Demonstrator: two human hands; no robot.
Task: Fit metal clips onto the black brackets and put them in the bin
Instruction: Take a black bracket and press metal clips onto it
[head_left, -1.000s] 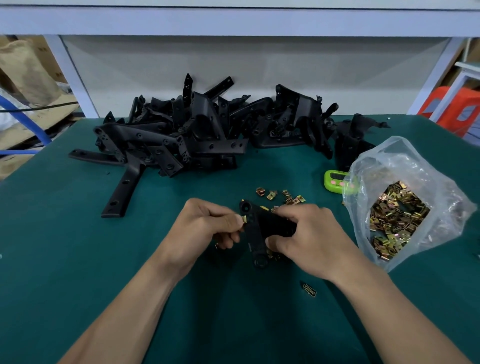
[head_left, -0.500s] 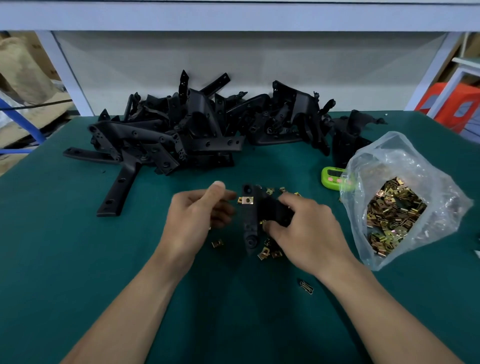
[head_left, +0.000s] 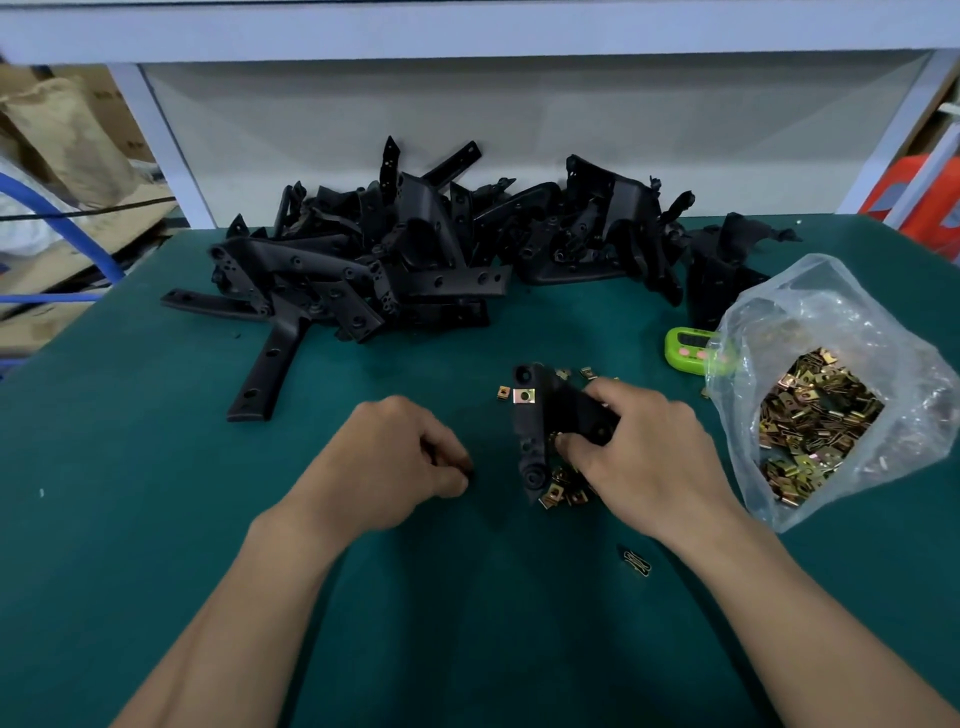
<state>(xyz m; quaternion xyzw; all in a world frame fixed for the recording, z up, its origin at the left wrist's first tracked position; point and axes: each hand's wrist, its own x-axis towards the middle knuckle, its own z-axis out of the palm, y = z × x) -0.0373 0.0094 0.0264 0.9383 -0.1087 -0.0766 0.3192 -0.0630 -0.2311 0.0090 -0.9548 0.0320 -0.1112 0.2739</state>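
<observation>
Green matting covers the surface (head_left: 156, 545), with a white frame and pale back panel behind it. Far left, off the edge, sit cardboard (head_left: 67, 135) and a blue hose (head_left: 62, 223).

On to the surface: a big heap of black brackets (head_left: 415, 260) stretches along the back, and one long flat bracket arm (head_left: 267, 371) sticks out of it toward the near side, its holes facing up.

Now the left hand (head_left: 395, 462). It is knuckles up and low over the matting, fingers curled under with the tips down at the surface. Whether that grip has anything in it, I cannot tell; the fingers hide it.

Just to its right is the bracket in work (head_left: 532, 431): matte black, a narrow arm running near to far with a round boss at each end and a wider wing off to the right. A square brass-coloured clip (head_left: 523, 396) sits fitted on the arm near the far boss, and one loose clip (head_left: 503, 393) lies just beside it. More loose clips (head_left: 563, 491) lie scattered under the near end.

The right hand (head_left: 644, 457) has its grip clamped on the wing, thumb underneath and fingers over the top.

Further right lie a green timer (head_left: 691, 348) and, touching it, an open clear plastic bag (head_left: 779, 312) heaped with brass clips (head_left: 815, 415).
</observation>
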